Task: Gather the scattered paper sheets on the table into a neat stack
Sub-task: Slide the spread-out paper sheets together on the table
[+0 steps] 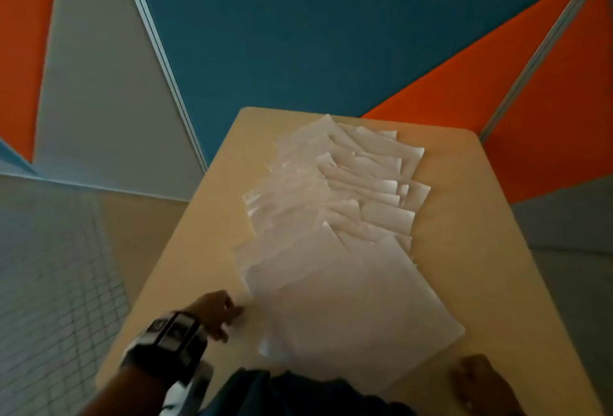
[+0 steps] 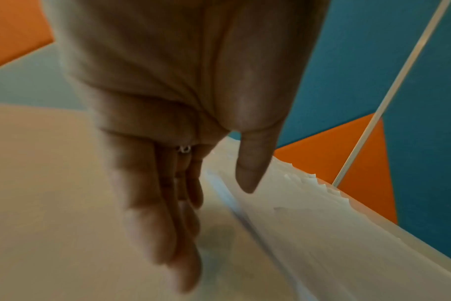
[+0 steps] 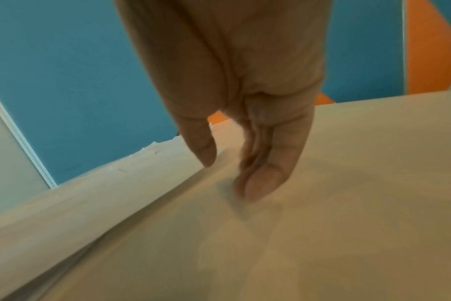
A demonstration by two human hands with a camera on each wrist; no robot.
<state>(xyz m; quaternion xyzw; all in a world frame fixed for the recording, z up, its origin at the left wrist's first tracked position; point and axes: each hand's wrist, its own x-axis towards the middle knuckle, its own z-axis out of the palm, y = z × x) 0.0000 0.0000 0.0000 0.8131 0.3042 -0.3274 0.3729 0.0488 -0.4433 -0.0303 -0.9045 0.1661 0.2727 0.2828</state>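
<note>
Several white paper sheets (image 1: 335, 236) lie fanned in an overlapping row down the middle of the light wooden table (image 1: 481, 223). My left hand (image 1: 220, 314) hovers over the table just left of the nearest sheets, fingers straight, holding nothing. In the left wrist view the left hand (image 2: 193, 203) points along the paper sheets' (image 2: 322, 234) left edge, thumb over them. My right hand (image 1: 477, 382) is at the table's near right corner, beside the sheets. The right wrist view shows the right hand (image 3: 234, 163) with straight fingers over the table (image 3: 348, 203), next to the paper sheets (image 3: 90, 203).
Blue, orange and grey partition panels (image 1: 298, 34) stand behind the table. Tiled floor (image 1: 59, 283) lies to the left. A dark garment (image 1: 298, 392) is at the table's near edge. Bare tabletop flanks the sheets on both sides.
</note>
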